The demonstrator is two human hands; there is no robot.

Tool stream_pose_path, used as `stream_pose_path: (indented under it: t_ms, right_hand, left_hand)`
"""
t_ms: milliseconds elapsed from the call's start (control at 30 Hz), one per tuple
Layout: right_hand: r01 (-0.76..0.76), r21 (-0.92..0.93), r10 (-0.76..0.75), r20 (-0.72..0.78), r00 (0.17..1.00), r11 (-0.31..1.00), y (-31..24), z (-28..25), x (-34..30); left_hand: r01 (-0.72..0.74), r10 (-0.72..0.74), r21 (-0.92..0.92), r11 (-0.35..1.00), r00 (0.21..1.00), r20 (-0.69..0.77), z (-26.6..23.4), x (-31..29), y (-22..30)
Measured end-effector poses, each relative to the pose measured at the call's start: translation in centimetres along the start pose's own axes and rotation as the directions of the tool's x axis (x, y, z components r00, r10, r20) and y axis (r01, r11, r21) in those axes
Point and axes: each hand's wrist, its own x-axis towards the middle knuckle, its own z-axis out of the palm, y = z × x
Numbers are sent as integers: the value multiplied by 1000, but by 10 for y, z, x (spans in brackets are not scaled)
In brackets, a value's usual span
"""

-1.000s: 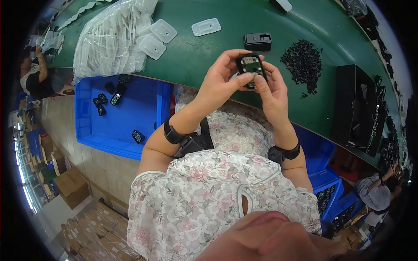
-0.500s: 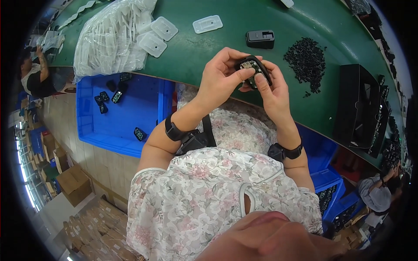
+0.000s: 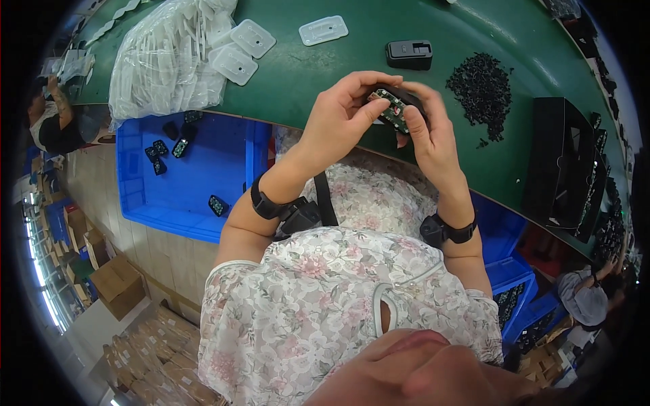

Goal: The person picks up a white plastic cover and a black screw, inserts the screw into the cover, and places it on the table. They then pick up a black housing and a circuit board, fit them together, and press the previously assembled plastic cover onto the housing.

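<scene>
Both hands are closed round a black plastic housing with a green circuit board (image 3: 395, 111) showing in its open face, held above the near edge of the green table. My left hand (image 3: 344, 111) grips it from the left, thumb on the board's upper left part. On the other side my right hand (image 3: 433, 132) wraps the housing, its thumb at the board's right edge. The fingers behind the housing are partly hidden. Just beyond my hands stands a black box-shaped plastic case (image 3: 409, 55). A pile of small black parts (image 3: 479, 95) lies to the right.
A clear bag of white plastic trays (image 3: 166, 64) is at the left, with loose trays (image 3: 323, 30) beside it. A blue bin (image 3: 196, 186) below holds several circuit-board units. At the right stands an open black box (image 3: 547, 159). Other people (image 3: 582, 298) sit at both sides.
My right thumb has shifted from the middle of the circuit board to its right edge, uncovering more of it. My right hand has moved slightly right, and the housing is turned a little.
</scene>
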Motion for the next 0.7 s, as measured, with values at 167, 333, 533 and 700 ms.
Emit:
stream_pose_path:
  t_ms: [167,333,533,700]
  right_hand:
    - [244,139,-220,-172,960,960,9,17,0]
    - [226,99,-215,-112,970,969,9,12,0]
    - [297,-153,-316,-115,942,942,6,8,4]
    - [279,-127,-298,-171,939,952,1,12,2]
  left_hand:
    - [-35,30,-56,998,996,-86,5,-3,-2]
    - [-53,39,-110,992,992,-124,5,-3,-8]
    - [-27,20,-81,996,996,-84,5,-7,-8]
    - [-50,43,-76,996,995,-94,7,-10,-5]
